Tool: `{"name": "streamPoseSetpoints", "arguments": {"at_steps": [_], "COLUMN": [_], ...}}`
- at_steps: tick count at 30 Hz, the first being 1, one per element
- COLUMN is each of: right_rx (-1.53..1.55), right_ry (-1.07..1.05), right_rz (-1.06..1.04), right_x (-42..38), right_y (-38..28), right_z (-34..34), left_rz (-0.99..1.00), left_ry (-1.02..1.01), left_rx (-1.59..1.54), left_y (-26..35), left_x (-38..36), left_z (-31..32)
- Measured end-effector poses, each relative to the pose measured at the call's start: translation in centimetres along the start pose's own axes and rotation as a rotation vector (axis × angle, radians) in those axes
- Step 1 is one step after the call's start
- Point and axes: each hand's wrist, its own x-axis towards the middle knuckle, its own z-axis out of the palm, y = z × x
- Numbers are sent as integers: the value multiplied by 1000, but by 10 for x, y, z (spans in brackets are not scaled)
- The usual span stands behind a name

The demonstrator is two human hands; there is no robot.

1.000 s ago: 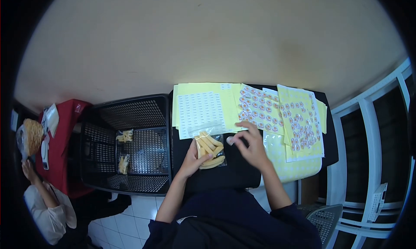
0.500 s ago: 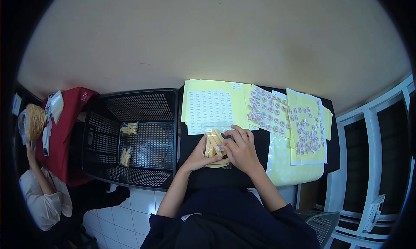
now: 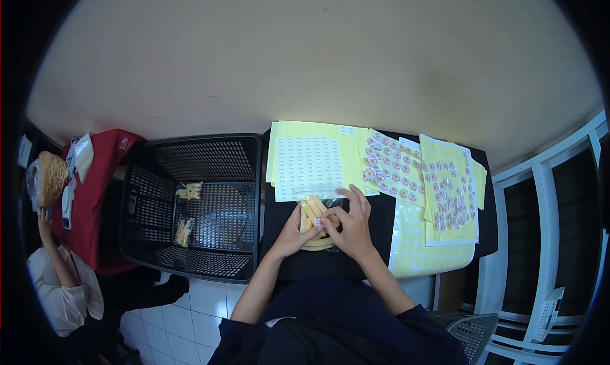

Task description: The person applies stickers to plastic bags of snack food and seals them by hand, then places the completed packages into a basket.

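Note:
A clear plastic bag of pale yellow sticks [image 3: 311, 210] is in front of me at the table's near edge. My left hand [image 3: 291, 235] is wrapped round its left side, thumb across the front. My right hand [image 3: 351, 228] pinches at a small round sticker [image 3: 318, 222] on the bag's front, thumb and forefinger together. Under the bag shows the rim of a round yellowish thing [image 3: 318, 245]. Just behind lies a white sheet of small printed labels [image 3: 308, 165] on yellow paper. Sheets of round stickers [image 3: 394, 165] lie to the right.
A black plastic basket [image 3: 190, 269] on the left holds two small bags of sticks [image 3: 189, 191]. Beyond it, a person [image 3: 63, 285] reaches to a large bag [image 3: 51, 177] by a red-covered table [image 3: 95, 203]. More sticker sheets [image 3: 451, 193] and a yellow patterned sheet [image 3: 432, 244] lie right.
My right thumb and forefinger have moved slightly left and down over the sticker on the bag. My left hand still holds the bag.

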Motion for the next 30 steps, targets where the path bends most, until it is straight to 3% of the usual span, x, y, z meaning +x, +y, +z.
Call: {"name": "streamPoseSetpoints", "arguments": {"at_steps": [2,4,5,6,8,13,16,18,21,30], "right_rx": [72,645,834,836,1249,1189,1309,1319,1292,1310], "right_ry": [97,213,136,136,135,167,71,23,-51,-81], "right_rz": [70,465,495,492,719,647,742,594,547,600], "right_x": [-1,-10,-22,-21,-20,-17,-19,-22,-27,-31], "right_y": [-4,0,18,15,9,5,13,13,12,8], "right_z": [6,21,41,40,40,41,39,38,39,39], "left_rz": [-4,10,-33,-78,-76,-28,-37,-38,-22,-24], "left_ry": [50,66,30,-7,-17,16,71,69,76,216], "left_rx": [-30,-12,-54,-95,-71,-67,-94,-109,-139,-190], "left_y": [-3,3,6,7,3,-1,-6,-7,-3,-8], "left_x": [0,-1,-2,-3,-3,-4,-3,-4,-3,-2], "left_z": [1,3,4,4,1,-1,-1,-2,-2,6]}}
